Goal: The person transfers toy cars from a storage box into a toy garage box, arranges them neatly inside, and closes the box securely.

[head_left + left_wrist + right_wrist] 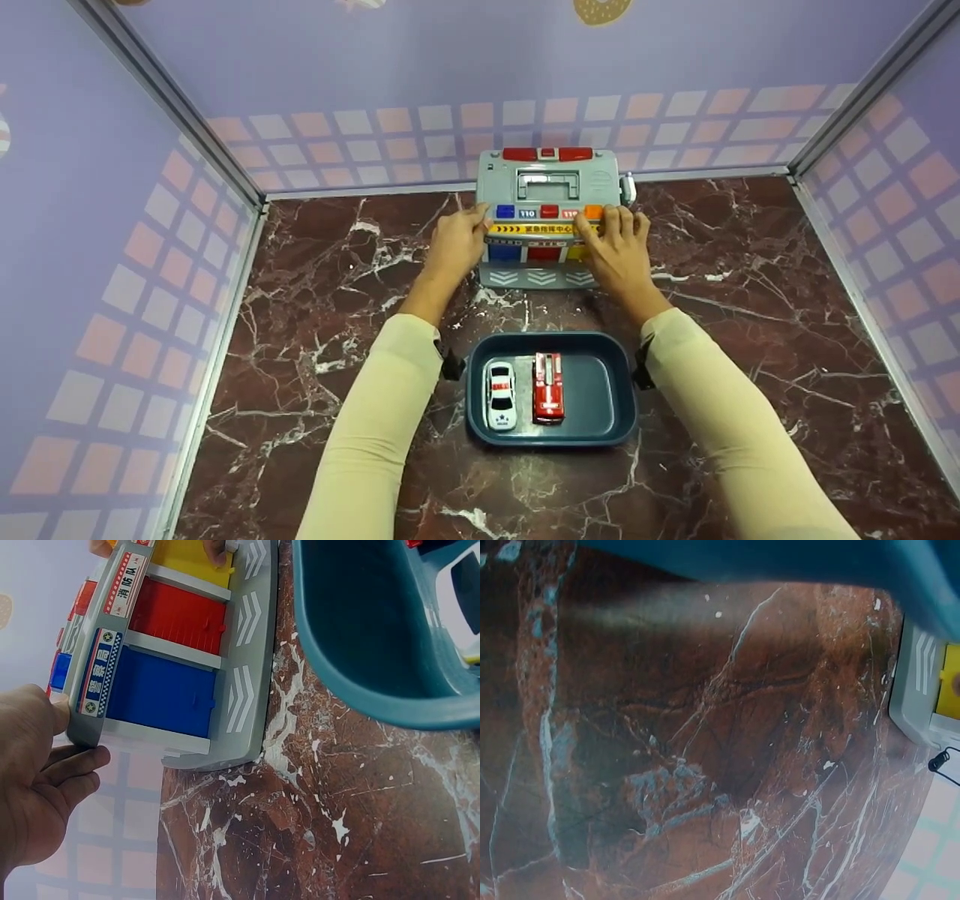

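Note:
A grey toy garage stands against the back wall, with blue, red and yellow doors along its front and coloured buttons above them. My left hand grips its left front corner; the left wrist view shows the thumb on the face of the overhang and fingers curled beneath. Over the right front edge, near the orange button, my right hand bends its fingers onto the top. One of its fingertips lies on the yellow door in the left wrist view. The blue door and red door are down.
In front of the garage, between my forearms, sits a dark blue tray. Inside lie a white toy police car and a red toy fire engine. Patterned panels enclose the marbled table at the back and sides.

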Demonstrator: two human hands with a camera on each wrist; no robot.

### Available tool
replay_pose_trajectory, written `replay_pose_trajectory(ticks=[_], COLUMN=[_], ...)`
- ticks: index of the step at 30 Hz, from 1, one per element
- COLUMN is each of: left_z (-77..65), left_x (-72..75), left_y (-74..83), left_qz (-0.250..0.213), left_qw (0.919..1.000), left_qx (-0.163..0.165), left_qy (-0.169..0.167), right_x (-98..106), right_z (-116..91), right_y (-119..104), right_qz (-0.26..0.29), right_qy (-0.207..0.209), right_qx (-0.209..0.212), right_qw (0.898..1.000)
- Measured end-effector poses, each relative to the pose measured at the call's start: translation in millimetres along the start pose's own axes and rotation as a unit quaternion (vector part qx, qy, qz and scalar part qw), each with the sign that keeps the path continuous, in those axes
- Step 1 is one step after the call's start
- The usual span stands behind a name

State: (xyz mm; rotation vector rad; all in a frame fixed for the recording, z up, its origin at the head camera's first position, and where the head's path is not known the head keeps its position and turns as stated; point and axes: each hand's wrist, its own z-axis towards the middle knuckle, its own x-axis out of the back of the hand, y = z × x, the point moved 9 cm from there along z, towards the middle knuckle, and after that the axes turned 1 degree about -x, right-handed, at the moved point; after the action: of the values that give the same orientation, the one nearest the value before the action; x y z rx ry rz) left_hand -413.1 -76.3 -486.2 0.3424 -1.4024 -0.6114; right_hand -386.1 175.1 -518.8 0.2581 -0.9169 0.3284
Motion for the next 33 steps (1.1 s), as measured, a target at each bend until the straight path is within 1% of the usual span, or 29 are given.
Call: replay_pose_trajectory(ticks=[3,5,9,12,15,19,24,29,33], left_z=[-0.2,0.1,0.4,0.2,-0.5,-1.4,-1.7,-0.9,-0.8], left_x=[0.4,0.2,0.3,0.6,1.1,1.9,1.4,0.1,0.3], left_y=[-1.4,-1.6,-1.7,-1.0,-0.9,-1.7,-4.1,-3.0,-1.6], left_qz=[0.000,0.000,0.001,0.002,0.000,-0.003,-0.004,-0.007,-0.007], left_qw=[1.0000,0.9999,0.9999,0.9999,0.9999,0.9998,0.9996,0.9995,0.9997], left_qx=[0.006,0.010,0.012,0.010,0.011,0.017,0.026,0.027,0.024], left_qy=[0.000,-0.003,-0.006,-0.006,-0.007,-0.007,-0.009,-0.012,-0.009], right_x=[-0.6,0.3,1.6,2.5,4.0,9.0,16.0,27.3,34.7], right_z=[0.8,1.2,1.6,0.8,-0.5,-0.7,0.8,6.6,16.2], right_y=[0.1,1.4,3.4,4.5,5.0,5.5,5.6,1.6,-11.0], right_qz=[0.006,0.011,0.030,0.047,0.064,0.087,0.099,0.101,0.110], right_qy=[-0.009,-0.023,-0.072,-0.113,-0.144,-0.164,-0.181,-0.176,-0.177], right_qx=[-0.003,-0.006,-0.014,-0.022,-0.027,-0.025,-0.008,0.010,0.031], right_qw=[1.000,1.000,0.997,0.992,0.987,0.982,0.979,0.979,0.978])
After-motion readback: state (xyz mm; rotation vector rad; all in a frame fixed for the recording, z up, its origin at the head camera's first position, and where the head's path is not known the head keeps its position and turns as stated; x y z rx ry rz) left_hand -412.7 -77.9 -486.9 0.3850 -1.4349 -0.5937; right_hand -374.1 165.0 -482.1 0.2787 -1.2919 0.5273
